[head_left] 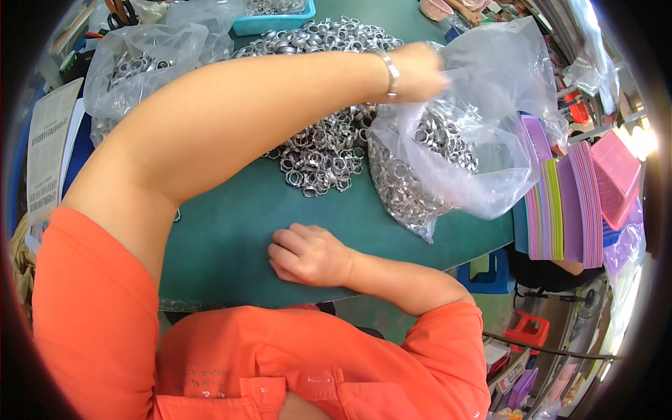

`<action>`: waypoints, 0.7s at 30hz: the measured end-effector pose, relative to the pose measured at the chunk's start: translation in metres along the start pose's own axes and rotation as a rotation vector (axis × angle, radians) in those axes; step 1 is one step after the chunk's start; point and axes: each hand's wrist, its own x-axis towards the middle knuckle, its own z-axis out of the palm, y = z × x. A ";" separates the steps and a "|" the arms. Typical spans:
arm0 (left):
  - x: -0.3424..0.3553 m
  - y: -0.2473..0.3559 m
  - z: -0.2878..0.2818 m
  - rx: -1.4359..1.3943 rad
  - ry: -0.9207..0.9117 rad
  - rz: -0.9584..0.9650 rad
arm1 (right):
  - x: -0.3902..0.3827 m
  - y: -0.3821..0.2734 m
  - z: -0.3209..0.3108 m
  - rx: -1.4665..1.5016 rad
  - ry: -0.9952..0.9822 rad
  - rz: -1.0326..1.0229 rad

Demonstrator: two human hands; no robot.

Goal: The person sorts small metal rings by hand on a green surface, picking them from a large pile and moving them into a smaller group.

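Note:
My left arm reaches across the table, and my left hand [418,73] is at the near-left rim of a clear plastic bag [483,189], smeared by motion. Its fingers cannot be made out. The bag stands open and holds many small silvery metal rings [441,136]. My right hand [311,257] is closed in a fist over the near part of the green table [231,245]. What is inside the fist, if anything, is hidden. A heap of loose metal rings [318,157] lies beyond it, partly behind my left forearm.
Another clear bag of rings [140,66] stands at the far left, next to papers [52,147]. A blue tray [273,21] of rings sits at the back. Stacked coloured plastic baskets [570,203] stand at the right edge. A blue stool [490,273] is below.

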 end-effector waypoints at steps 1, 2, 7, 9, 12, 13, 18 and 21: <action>0.000 0.007 -0.004 0.005 0.184 0.230 | 0.000 -0.002 -0.002 0.007 -0.077 0.036; -0.001 0.008 -0.006 0.000 0.180 0.233 | 0.001 -0.002 -0.005 0.007 -0.078 0.044; -0.024 -0.001 -0.018 -0.375 0.249 -0.003 | -0.001 -0.002 -0.001 -0.033 -0.124 0.029; -0.026 -0.008 -0.008 -0.351 0.414 0.136 | -0.001 0.001 -0.002 0.050 -0.074 0.090; -0.041 -0.004 -0.004 -0.457 0.630 0.196 | 0.006 -0.003 -0.029 0.178 0.051 0.268; -0.047 -0.010 -0.005 -0.453 0.628 0.190 | 0.017 -0.008 -0.045 0.240 0.133 0.364; -0.109 -0.053 -0.025 -0.670 0.729 0.071 | 0.076 -0.020 -0.189 -0.371 0.514 0.197; -0.148 -0.070 -0.023 -0.789 0.664 0.061 | 0.072 0.015 -0.238 -0.549 0.657 0.514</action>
